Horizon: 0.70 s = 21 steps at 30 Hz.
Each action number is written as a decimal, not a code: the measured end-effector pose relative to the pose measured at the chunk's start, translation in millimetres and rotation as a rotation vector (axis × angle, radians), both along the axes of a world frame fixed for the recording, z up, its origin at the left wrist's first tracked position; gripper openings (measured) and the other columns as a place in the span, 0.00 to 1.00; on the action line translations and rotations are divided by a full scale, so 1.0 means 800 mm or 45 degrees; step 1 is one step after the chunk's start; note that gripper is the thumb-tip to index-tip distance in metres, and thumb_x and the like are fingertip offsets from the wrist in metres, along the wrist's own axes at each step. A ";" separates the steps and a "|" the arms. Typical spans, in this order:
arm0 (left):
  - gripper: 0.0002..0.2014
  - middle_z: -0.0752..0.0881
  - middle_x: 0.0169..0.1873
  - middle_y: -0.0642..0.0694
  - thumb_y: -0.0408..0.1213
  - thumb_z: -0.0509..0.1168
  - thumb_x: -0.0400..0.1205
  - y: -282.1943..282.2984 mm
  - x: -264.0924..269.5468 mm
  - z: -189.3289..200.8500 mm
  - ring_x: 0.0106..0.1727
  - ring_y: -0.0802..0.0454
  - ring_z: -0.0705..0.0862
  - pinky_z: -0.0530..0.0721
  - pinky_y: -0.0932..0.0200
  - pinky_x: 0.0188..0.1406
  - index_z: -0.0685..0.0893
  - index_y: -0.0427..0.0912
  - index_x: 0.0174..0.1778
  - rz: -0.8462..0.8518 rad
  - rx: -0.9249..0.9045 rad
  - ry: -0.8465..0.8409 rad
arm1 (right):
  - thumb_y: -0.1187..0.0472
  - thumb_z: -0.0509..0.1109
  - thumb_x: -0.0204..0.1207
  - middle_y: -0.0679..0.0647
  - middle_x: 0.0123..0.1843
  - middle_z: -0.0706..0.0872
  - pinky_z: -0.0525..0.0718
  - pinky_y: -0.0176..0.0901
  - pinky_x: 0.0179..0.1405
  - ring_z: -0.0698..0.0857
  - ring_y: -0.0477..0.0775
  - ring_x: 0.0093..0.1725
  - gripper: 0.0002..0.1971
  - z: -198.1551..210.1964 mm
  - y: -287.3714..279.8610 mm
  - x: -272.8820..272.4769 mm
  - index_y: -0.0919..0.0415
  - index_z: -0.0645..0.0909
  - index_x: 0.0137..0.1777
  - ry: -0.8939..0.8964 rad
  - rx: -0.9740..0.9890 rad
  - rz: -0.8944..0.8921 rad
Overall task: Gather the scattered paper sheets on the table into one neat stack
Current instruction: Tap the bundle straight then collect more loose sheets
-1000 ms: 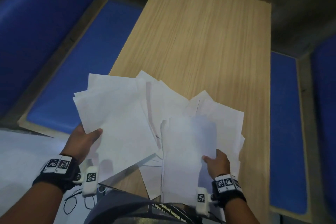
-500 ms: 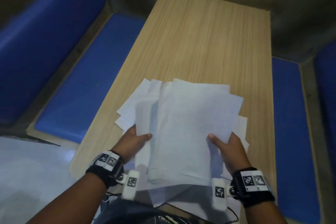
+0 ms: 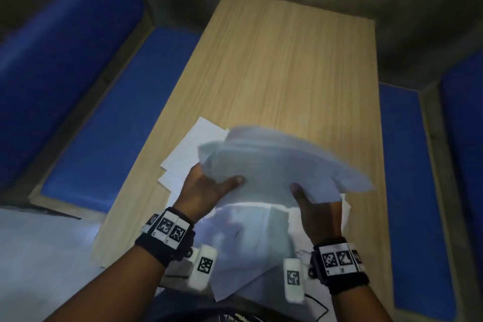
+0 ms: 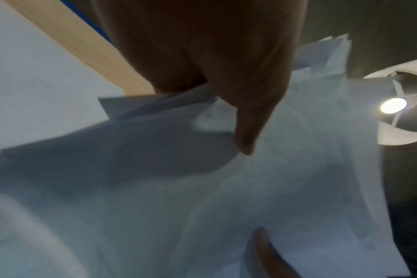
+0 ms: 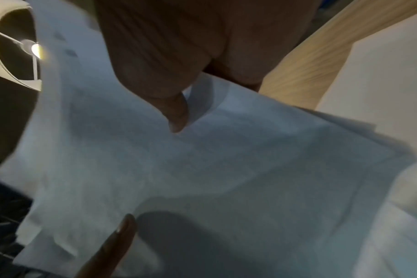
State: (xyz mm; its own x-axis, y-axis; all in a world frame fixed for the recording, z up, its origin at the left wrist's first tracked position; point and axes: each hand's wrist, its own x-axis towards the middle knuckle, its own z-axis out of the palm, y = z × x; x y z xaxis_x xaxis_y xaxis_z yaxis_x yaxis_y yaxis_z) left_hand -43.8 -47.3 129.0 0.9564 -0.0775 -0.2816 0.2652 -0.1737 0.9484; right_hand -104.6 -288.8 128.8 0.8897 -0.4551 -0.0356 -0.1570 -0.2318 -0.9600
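Note:
A bundle of white paper sheets [image 3: 271, 165] is lifted off the wooden table [image 3: 287, 60], tilted and blurred. My left hand [image 3: 209, 188] grips its left near edge, thumb on top, fingers hidden underneath. My right hand [image 3: 313, 206] grips the right near edge the same way. Both wrist views show a thumb pressed on the bundle [image 4: 274, 188] [image 5: 226, 159] from above. Several loose sheets [image 3: 190, 151] lie flat on the table under and left of the bundle, and more sheets [image 3: 248, 243] lie near the table's front edge.
Blue cushioned benches [image 3: 117, 112] [image 3: 407, 191] run along both long sides of the table. The far half of the tabletop is bare wood. A white lamp shade with a lit bulb [image 4: 393, 107] shows in the wrist views.
My hands came together from a wide spread and gathered the sheets. In the last half second they raised the bundle off the table and tilted it, leaving some sheets lying beneath.

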 end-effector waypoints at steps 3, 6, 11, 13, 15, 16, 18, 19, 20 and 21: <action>0.22 0.94 0.46 0.54 0.37 0.86 0.67 0.005 -0.002 -0.028 0.48 0.60 0.91 0.89 0.57 0.47 0.87 0.55 0.54 -0.069 0.065 -0.004 | 0.47 0.82 0.65 0.44 0.50 0.88 0.82 0.25 0.46 0.85 0.28 0.48 0.20 -0.024 0.003 -0.001 0.48 0.82 0.55 0.126 -0.061 0.091; 0.23 0.91 0.46 0.63 0.36 0.84 0.70 0.003 -0.008 -0.046 0.47 0.71 0.87 0.81 0.73 0.43 0.84 0.61 0.54 -0.197 0.165 0.019 | 0.59 0.84 0.65 0.47 0.50 0.88 0.87 0.41 0.52 0.86 0.40 0.49 0.18 -0.057 0.008 0.000 0.54 0.83 0.53 0.183 -0.033 0.130; 0.18 0.88 0.43 0.59 0.39 0.83 0.73 -0.006 -0.016 -0.033 0.39 0.69 0.87 0.82 0.74 0.34 0.80 0.61 0.46 -0.139 0.113 0.082 | 0.64 0.80 0.70 0.44 0.48 0.87 0.83 0.27 0.52 0.84 0.27 0.46 0.15 -0.046 0.017 0.004 0.49 0.82 0.53 0.200 0.027 0.060; 0.20 0.89 0.34 0.64 0.35 0.81 0.75 -0.006 -0.022 -0.020 0.37 0.74 0.85 0.81 0.77 0.34 0.77 0.61 0.44 -0.095 0.047 0.090 | 0.66 0.79 0.71 0.38 0.44 0.85 0.79 0.19 0.43 0.83 0.25 0.44 0.17 -0.031 0.016 -0.002 0.42 0.79 0.46 0.130 -0.034 0.091; 0.19 0.88 0.30 0.75 0.34 0.80 0.76 0.000 -0.028 -0.029 0.38 0.78 0.85 0.81 0.76 0.35 0.78 0.60 0.45 -0.098 0.024 0.074 | 0.66 0.79 0.71 0.38 0.44 0.85 0.80 0.20 0.42 0.83 0.26 0.44 0.17 -0.037 0.014 -0.009 0.42 0.79 0.46 0.115 -0.024 0.123; 0.17 0.89 0.34 0.76 0.37 0.81 0.75 0.004 -0.030 -0.042 0.40 0.76 0.87 0.84 0.72 0.38 0.81 0.61 0.47 -0.108 0.043 0.078 | 0.67 0.80 0.70 0.38 0.45 0.85 0.81 0.23 0.44 0.84 0.27 0.44 0.17 -0.050 0.013 -0.011 0.45 0.80 0.49 0.166 0.004 0.116; 0.14 0.94 0.44 0.61 0.46 0.83 0.72 0.006 -0.037 -0.056 0.49 0.61 0.91 0.90 0.55 0.49 0.86 0.59 0.50 -0.125 0.088 0.132 | 0.67 0.80 0.69 0.41 0.46 0.87 0.84 0.37 0.49 0.86 0.33 0.44 0.15 -0.080 0.015 -0.017 0.54 0.83 0.53 0.321 0.051 0.099; 0.15 0.94 0.48 0.55 0.50 0.82 0.71 0.006 -0.041 -0.057 0.53 0.53 0.92 0.91 0.47 0.52 0.88 0.58 0.51 -0.129 0.107 0.156 | 0.67 0.80 0.69 0.46 0.44 0.88 0.84 0.44 0.47 0.86 0.39 0.42 0.14 -0.093 0.016 -0.021 0.60 0.84 0.53 0.387 0.049 0.090; 0.16 0.94 0.50 0.51 0.53 0.82 0.70 0.004 -0.045 -0.057 0.53 0.49 0.92 0.90 0.43 0.53 0.88 0.58 0.51 -0.129 0.113 0.153 | 0.68 0.80 0.69 0.49 0.42 0.88 0.84 0.46 0.44 0.85 0.43 0.39 0.13 -0.102 0.018 -0.024 0.64 0.84 0.53 0.405 0.049 0.076; 0.17 0.94 0.49 0.49 0.56 0.81 0.69 0.004 -0.049 -0.058 0.52 0.49 0.92 0.90 0.42 0.52 0.88 0.57 0.51 -0.131 0.124 0.140 | 0.67 0.80 0.69 0.50 0.41 0.87 0.83 0.43 0.41 0.84 0.46 0.38 0.13 -0.104 0.020 -0.026 0.66 0.84 0.52 0.402 0.050 0.047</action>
State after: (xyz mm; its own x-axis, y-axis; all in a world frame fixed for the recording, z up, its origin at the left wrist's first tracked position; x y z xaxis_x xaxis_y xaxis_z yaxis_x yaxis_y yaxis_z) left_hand -82.9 -44.5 82.3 0.9079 -0.1410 -0.3947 0.3420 -0.2951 0.8921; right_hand -125.5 -272.7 45.5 0.8479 -0.4155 -0.3293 -0.4406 -0.2067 -0.8736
